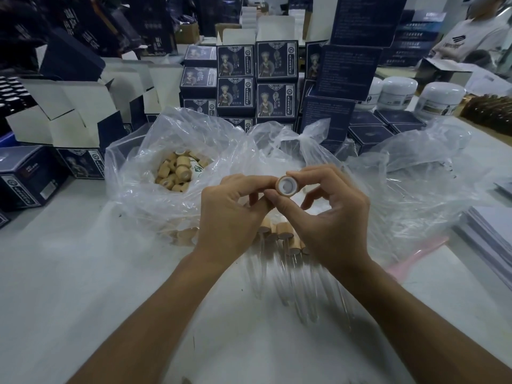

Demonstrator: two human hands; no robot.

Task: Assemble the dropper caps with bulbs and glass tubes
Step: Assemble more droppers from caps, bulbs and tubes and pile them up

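A wooden dropper cap with a white insert faces me at mid-frame, its open underside toward the camera. My right hand pinches it between thumb and forefinger. My left hand touches the cap's left side with curled fingers; whether it holds a bulb is hidden. Below the hands, several assembled droppers with wooden caps and glass tubes lie on the table. A clear bag at the left holds many loose wooden caps.
Crumpled clear plastic bags spread behind and right of the hands. Stacked dark blue boxes stand behind them, open cartons at the left, white jars at the right. A paper stack lies at the right edge. A person sits at the far right.
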